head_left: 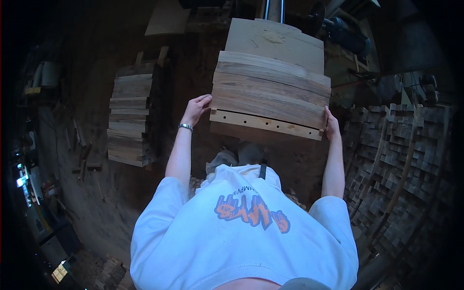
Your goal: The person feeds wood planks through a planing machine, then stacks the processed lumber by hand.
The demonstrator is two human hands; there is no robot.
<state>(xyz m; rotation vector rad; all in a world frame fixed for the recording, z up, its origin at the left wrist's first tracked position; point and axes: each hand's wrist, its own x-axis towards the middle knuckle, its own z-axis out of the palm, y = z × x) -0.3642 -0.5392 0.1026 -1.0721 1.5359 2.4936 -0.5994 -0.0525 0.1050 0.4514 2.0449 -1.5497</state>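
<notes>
A row of brown wooden boards lies side by side across a work surface in front of me. My left hand, with a metal-banded watch at the wrist, is at the left ends of the boards, its fingers bent against the nearer board. At the opposite ends, my right hand has its fingertips up against the same nearer board, so the board is held between both hands. Along the near edge, just below the boards, runs a pale wooden strip with several dark holes.
Sawdust lies on a pale panel beyond the boards. A stack of boards stands to the left. Many stacked wood pieces fill the right side. A dark motor-like machine sits at the back right.
</notes>
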